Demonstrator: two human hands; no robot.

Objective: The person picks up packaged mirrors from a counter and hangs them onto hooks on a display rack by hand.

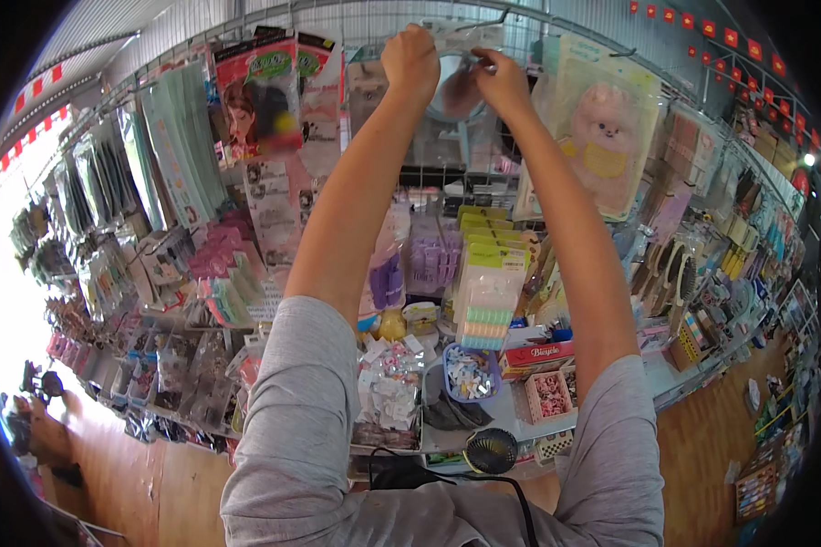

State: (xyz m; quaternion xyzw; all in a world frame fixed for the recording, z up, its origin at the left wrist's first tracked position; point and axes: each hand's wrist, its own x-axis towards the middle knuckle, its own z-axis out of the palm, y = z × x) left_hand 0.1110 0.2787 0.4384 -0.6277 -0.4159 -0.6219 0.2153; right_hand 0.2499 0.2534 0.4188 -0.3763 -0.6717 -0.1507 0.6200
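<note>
Both my arms reach up to a wire-grid display rack. A round light-blue hand mirror (455, 87) in a clear plastic package hangs at a metal hook (482, 23), its handle pointing down. My left hand (410, 63) is curled around the upper left edge of that package, its fingertips partly hidden. On the other side, the thumb and forefinger of my right hand (503, 81) pinch the package's right edge. Right of it hangs a pink plush-faced item (602, 130) in a yellowish pack. Left of my left hand are red hair-accessory packs (256, 96).
Bagged goods (178, 143) crowd the rack on both sides. Green-topped hair-roller packs (492, 287) hang below my hands. On the counter stand a purple basket (498, 372) of small clips, a red Bicycle box (537, 355) and a pink basket (528, 403). A small black fan (491, 450) is near my chest.
</note>
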